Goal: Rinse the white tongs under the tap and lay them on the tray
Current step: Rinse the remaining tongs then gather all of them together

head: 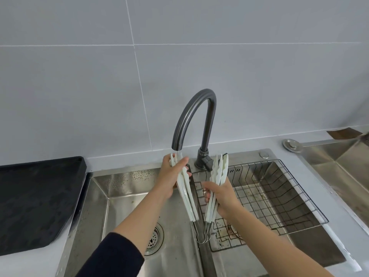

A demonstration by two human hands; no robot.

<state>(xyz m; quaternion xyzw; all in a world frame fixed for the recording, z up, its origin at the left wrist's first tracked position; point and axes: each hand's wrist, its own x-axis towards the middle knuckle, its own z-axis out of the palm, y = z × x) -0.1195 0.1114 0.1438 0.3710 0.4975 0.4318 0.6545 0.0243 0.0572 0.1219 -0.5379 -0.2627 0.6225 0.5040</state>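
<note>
Head view: the white tongs (186, 196) are held over the middle of the double sink, hinge end nearest the person and tips pointing up and away toward the tap (196, 114). The left hand (172, 176) has fingers and thumb curled round the left arm of the tongs, near its tip. The right hand (221, 196) grips the right arm lower down its length. The two arms are thereby drawn apart into a V, joined only at the wire spring (201, 235) at the near end. This spread is judged deliberate: it exposes the inner faces to the water. Whether one pair or several stacked pairs are held cannot be told with certainty; several wire loops show at the hinge. A thin stream (178, 152) falls from the spout onto the left tips, while the right tips stand beside the tap base, out of the flow, so rinsing is judged incomplete. The left basin (119, 188) carries water droplets on its far wall and a drain strainer (154, 236) in its floor. The right basin (311, 244) holds a wire basket (279, 188), through which brownish staining shows. The black tray (30, 196) lies on the desk (60, 262) to the left of the sink, well apart from the tongs, which have not yet been laid on it.
</note>
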